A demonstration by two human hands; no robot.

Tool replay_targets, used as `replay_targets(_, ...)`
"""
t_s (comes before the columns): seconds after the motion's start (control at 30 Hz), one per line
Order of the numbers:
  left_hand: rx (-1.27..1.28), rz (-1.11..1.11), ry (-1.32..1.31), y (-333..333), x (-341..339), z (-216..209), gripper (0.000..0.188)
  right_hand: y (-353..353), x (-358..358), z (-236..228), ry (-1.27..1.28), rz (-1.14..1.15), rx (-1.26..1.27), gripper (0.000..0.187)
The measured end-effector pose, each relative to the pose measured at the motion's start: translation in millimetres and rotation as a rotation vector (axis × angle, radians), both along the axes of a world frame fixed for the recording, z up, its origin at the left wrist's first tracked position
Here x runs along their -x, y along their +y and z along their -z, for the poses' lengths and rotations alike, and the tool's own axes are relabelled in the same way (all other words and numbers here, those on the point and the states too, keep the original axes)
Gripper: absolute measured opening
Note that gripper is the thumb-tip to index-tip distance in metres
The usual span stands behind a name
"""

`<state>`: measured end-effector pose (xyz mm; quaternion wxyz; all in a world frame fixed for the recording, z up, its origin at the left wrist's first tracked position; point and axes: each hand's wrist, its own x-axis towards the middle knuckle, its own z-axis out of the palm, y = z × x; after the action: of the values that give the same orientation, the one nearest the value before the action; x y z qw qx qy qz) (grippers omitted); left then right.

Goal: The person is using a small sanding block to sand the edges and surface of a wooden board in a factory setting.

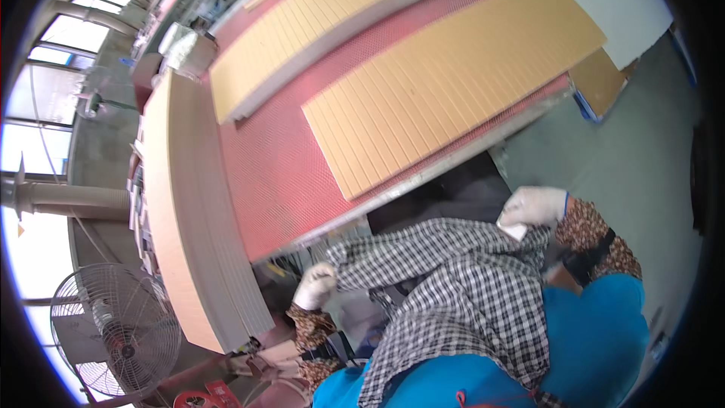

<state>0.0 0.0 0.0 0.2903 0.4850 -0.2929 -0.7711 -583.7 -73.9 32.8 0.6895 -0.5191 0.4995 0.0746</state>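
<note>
Just below the table's (276, 196) near edge, there's a black-and-white checked cloth (408, 253) draped over the person's front, its upper fold stretched between the two hands. That fold's long axis goes left to right, climbing a bit toward the right. Left hand (316, 285), white glove, has curled fingers right at the fold's left end; can't tell if it's actually pinching it. Right hand (535, 206), also gloved, is closed around a small white piece (516, 231) that pokes out below the fingers, slanting down-right against the cloth. Up on the red tabletop, a grooved tan panel (453, 87) points lengthwise toward upper right.
</note>
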Motion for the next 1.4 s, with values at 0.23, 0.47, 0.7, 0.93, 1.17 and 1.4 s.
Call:
replay_targets(0.23, 0.018, -0.029, -0.109, -47, 48, 26, 0.005, -32, 6, -13, -0.017, 0.477, 0.264, 0.039)
replay_targets(0.47, -0.045, -0.266, -0.223, -87, 93, 65, 0.043, -19, 16, 19, 0.022, 0.013, 0.581, 0.043)
replay_targets(0.7, 0.090, 0.073, -0.594, -100, 88, 99, 0.065, 4, -3, -19, 0.233, -0.028, 0.279, 0.047)
replay_targets(0.93, 0.132, 0.403, -0.805, -110, 93, 50, 0.052, -6, -8, -24, 0.185, -0.067, 0.396, 0.047)
replay_targets(1.17, 0.366, 0.265, -1.110, -125, 52, 155, 0.066, -7, -5, 12, 0.016, 0.087, 0.264, 0.047)
replay_targets(1.4, 0.302, 0.220, -1.072, -193, 106, 144, 0.065, -12, -9, 52, -0.229, 0.237, 0.191, 0.046)
